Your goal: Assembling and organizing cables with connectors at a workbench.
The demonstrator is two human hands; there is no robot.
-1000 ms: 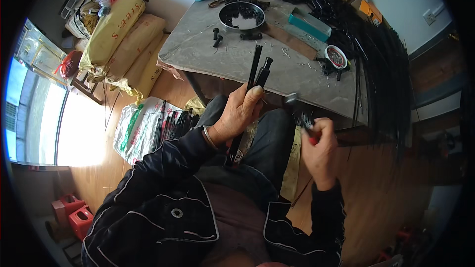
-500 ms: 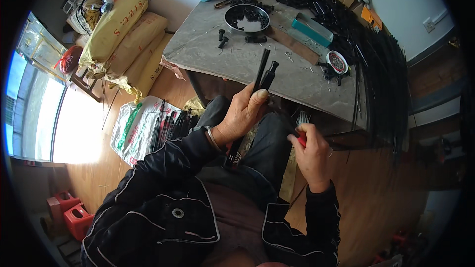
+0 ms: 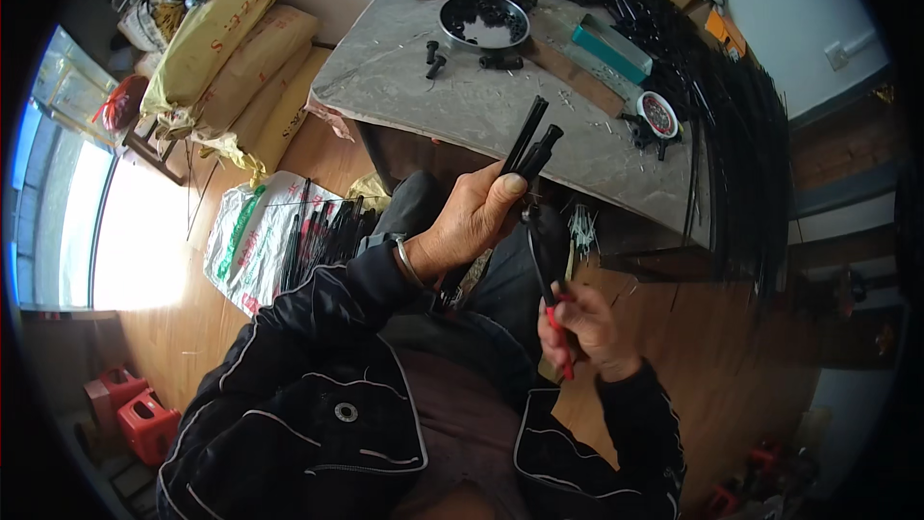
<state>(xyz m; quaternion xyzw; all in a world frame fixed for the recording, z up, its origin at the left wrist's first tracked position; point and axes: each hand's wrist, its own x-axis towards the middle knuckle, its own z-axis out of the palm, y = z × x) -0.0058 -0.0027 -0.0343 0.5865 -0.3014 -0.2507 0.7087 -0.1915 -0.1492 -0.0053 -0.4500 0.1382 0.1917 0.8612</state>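
Observation:
My left hand (image 3: 478,207) is closed around a bundle of thin black rods (image 3: 525,135), which stick up past the thumb over my lap. Among them is a thicker black tube-like piece (image 3: 546,147) with a flared end. In my right hand (image 3: 589,332) is a pair of long red-handled pliers (image 3: 556,318). Their dark tip reaches up close below my left thumb, by the bundle; whether it grips anything there is too small to tell. The lower part of the bundle is mostly hidden behind my left hand and sleeve.
On the grey table (image 3: 385,77) ahead stand a round metal dish (image 3: 462,45) of black parts, a teal tray (image 3: 616,53) and a small bowl (image 3: 657,116). Black rods (image 3: 741,144) hang off its right side. More rods lie on a white sack (image 3: 241,241); filled sacks (image 3: 212,48) are stacked at left.
My right hand has come down and slightly left, with the pliers swung upright so their tip meets the bundle. The bundle has shifted slightly right in my left hand.

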